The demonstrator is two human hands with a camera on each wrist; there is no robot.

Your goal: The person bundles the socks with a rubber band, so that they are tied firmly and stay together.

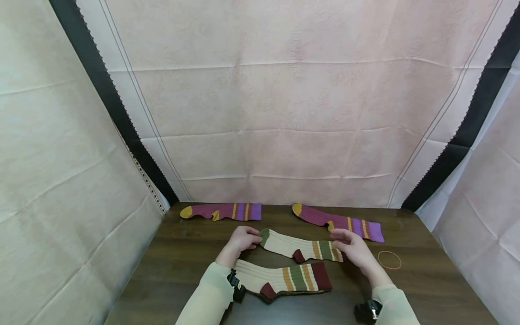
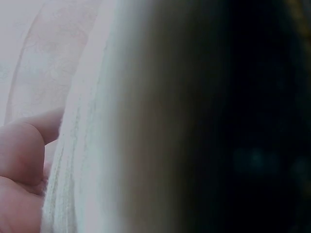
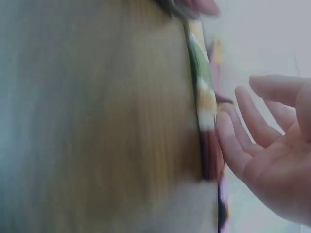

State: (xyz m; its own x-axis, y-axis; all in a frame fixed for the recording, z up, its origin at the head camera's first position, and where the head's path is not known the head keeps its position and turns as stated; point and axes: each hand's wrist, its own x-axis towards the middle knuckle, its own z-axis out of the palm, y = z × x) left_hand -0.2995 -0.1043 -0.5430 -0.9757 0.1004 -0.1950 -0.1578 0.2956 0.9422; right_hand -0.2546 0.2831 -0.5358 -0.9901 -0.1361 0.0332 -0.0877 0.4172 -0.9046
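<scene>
A cream sock (image 1: 284, 244) with a green toe, maroon heel and mustard-green stripes lies flat across the dark wooden table. My left hand (image 1: 243, 239) is at its toe, fingertips touching the green end; in the left wrist view pale ribbed knit (image 2: 73, 160) covers much of that hand. Over the cuff end is my right hand (image 1: 352, 247). The right wrist view shows its fingers (image 3: 257, 128) spread and relaxed, right beside the maroon cuff (image 3: 211, 155). Nearer to me, a second cream sock (image 1: 268, 275) of the same pattern lies with a dark layer showing under its edge.
Two purple socks with yellow toes lie along the far side of the table, one at left (image 1: 225, 211) and one at right (image 1: 321, 217). A thin orange rubber band (image 1: 389, 260) is right of my right hand. Pale fabric walls (image 1: 284, 113) stand behind and beside the table.
</scene>
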